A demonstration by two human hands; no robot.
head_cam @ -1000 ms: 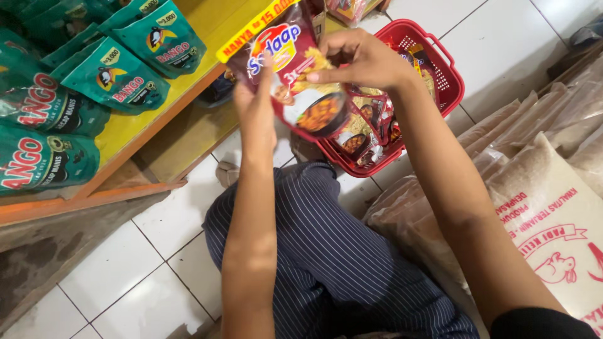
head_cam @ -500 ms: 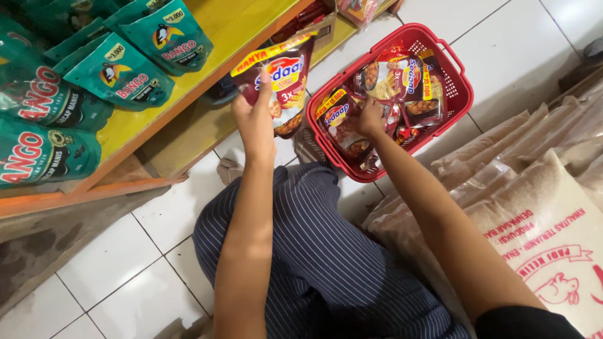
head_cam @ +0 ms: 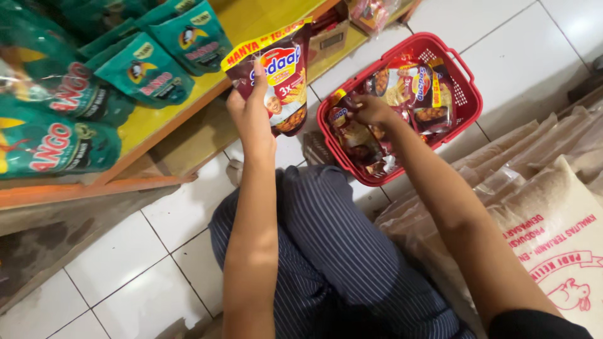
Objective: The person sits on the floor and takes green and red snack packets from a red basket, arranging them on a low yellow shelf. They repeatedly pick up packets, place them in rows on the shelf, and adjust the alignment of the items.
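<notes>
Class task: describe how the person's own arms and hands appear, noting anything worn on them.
Both forearms are bare. The left hand and right hand show no gloves, rings, watch or bracelet. A black sleeve shows at the upper right arm; the left arm's sleeve is out of view.

Two hands show: the left hand [head_cam: 250, 116] holds up one dark red packet [head_cam: 276, 75]; the right hand [head_cam: 372, 110] reaches into one red basket [head_cam: 468, 88]. In the basket lie several more such packets [head_cam: 408, 88], about four, overlapping too much for a sure count. On the yellow shelf [head_cam: 157, 122] stand at least four green pouches [head_cam: 147, 69]. Two printed sacks [head_cam: 553, 213] lie stacked on the floor.
</notes>
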